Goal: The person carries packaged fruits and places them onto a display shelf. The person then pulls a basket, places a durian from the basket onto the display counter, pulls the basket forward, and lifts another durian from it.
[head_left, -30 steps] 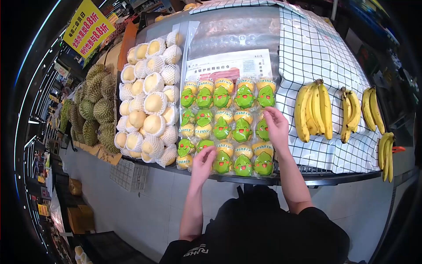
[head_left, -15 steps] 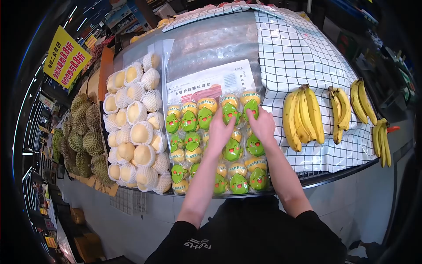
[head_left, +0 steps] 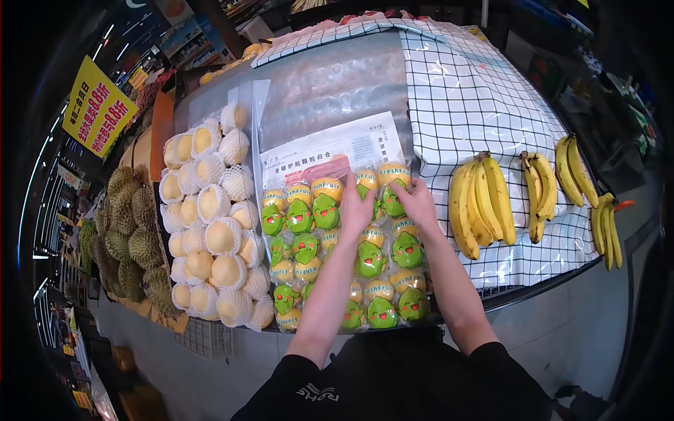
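Observation:
Rows of yellow fruit sit in clear "FreshFruit" bags printed with green smiling faces. My left hand (head_left: 357, 209) is at the back row, its index finger and thumb around one bagged fruit (head_left: 366, 181). Just to the right, my right hand (head_left: 416, 205) has its thumb on the face of the end bagged fruit (head_left: 393, 175), with the fingers curled at its right side. Both bags rest on the display, partly covered by my hands. Behind them lies a printed paper sheet (head_left: 330, 151). My forearms hide some bags in the front rows.
Pale yellow fruit in white foam nets (head_left: 223, 236) fills the left side, with durians (head_left: 130, 238) beyond. Several banana bunches (head_left: 483, 203) lie on a white checked cloth (head_left: 449, 91) to the right. A yellow sign (head_left: 98, 105) stands at far left.
The view has tilted slightly, so the display sits lower in the picture. Both hands stay at the same back-row bags, with only slight finger shifts.

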`<action>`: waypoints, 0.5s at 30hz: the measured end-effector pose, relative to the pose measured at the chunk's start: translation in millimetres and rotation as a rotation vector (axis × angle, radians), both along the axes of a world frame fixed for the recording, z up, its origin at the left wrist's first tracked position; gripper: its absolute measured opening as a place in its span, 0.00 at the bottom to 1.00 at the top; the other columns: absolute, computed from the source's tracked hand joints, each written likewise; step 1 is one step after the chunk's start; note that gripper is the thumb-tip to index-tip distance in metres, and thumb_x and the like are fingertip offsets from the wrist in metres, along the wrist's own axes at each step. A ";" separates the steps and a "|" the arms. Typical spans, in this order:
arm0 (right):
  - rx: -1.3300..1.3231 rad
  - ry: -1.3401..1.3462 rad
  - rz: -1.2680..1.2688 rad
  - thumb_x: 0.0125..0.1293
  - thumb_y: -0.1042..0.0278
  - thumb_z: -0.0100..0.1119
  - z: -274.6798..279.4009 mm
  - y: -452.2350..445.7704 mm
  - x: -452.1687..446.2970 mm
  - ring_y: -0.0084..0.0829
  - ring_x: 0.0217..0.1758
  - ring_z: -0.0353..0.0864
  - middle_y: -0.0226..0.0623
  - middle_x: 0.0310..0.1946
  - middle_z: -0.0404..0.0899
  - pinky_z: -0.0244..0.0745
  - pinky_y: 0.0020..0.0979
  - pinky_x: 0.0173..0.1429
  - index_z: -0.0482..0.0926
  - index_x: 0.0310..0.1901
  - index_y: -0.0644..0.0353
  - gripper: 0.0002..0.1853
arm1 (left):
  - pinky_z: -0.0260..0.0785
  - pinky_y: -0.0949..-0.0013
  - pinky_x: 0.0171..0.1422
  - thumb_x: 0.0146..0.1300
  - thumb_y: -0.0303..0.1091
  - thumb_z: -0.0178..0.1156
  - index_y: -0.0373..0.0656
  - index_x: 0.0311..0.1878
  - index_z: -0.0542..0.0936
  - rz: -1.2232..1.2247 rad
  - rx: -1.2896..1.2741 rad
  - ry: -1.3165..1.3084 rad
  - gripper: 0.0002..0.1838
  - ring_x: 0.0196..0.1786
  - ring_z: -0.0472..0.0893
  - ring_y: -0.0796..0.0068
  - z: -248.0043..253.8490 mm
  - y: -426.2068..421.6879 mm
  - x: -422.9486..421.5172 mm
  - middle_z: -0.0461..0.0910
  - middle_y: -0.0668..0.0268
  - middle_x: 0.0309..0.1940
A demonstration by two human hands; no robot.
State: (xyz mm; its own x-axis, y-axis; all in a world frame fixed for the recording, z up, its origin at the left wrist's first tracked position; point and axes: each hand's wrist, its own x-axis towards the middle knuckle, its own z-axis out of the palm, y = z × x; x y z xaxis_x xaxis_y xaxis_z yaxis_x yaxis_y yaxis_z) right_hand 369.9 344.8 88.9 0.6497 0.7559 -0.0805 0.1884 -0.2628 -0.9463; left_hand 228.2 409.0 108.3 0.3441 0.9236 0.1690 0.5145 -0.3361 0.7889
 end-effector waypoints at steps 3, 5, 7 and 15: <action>-0.081 0.102 0.183 0.55 0.55 0.69 15.0 -1.3 9.4 0.25 0.35 0.80 0.43 0.37 0.81 0.75 0.26 0.39 0.67 0.56 0.74 0.35 | 0.61 0.58 0.67 0.59 0.35 0.61 0.29 0.68 0.57 0.015 0.076 -0.056 0.38 0.65 0.68 0.48 -3.6 1.7 2.7 0.67 0.42 0.62; -0.003 0.185 0.179 0.55 0.59 0.70 18.2 -3.1 9.4 0.25 0.38 0.80 0.42 0.39 0.80 0.76 0.26 0.40 0.67 0.55 0.73 0.34 | 0.61 0.59 0.67 0.58 0.34 0.62 0.29 0.68 0.58 0.023 0.093 -0.102 0.38 0.64 0.69 0.49 -10.1 2.1 2.1 0.67 0.43 0.62; 0.127 0.285 0.178 0.55 0.64 0.70 23.4 -6.0 6.8 0.25 0.40 0.80 0.41 0.41 0.79 0.76 0.25 0.42 0.66 0.56 0.72 0.33 | 0.61 0.59 0.67 0.56 0.33 0.64 0.29 0.68 0.59 0.026 0.055 -0.160 0.39 0.64 0.69 0.50 -2.8 -3.5 0.6 0.67 0.43 0.62; 0.441 0.449 0.288 0.57 0.72 0.67 51.3 -40.8 -10.0 0.26 0.49 0.78 0.39 0.48 0.77 0.75 0.26 0.51 0.63 0.60 0.67 0.31 | 0.71 0.72 0.56 0.51 0.19 0.67 0.28 0.66 0.62 -0.076 -0.050 -0.640 0.38 0.53 0.76 0.75 58.5 -35.4 -25.2 0.74 0.56 0.57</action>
State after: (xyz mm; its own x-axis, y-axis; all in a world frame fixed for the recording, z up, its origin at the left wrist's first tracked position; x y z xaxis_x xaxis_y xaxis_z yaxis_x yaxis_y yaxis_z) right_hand 359.9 304.0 140.2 0.3941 0.9171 0.0597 -0.2417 0.1661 -0.9560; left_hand 203.0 373.6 166.8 0.2542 0.9126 0.3203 -0.0872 -0.3082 0.9473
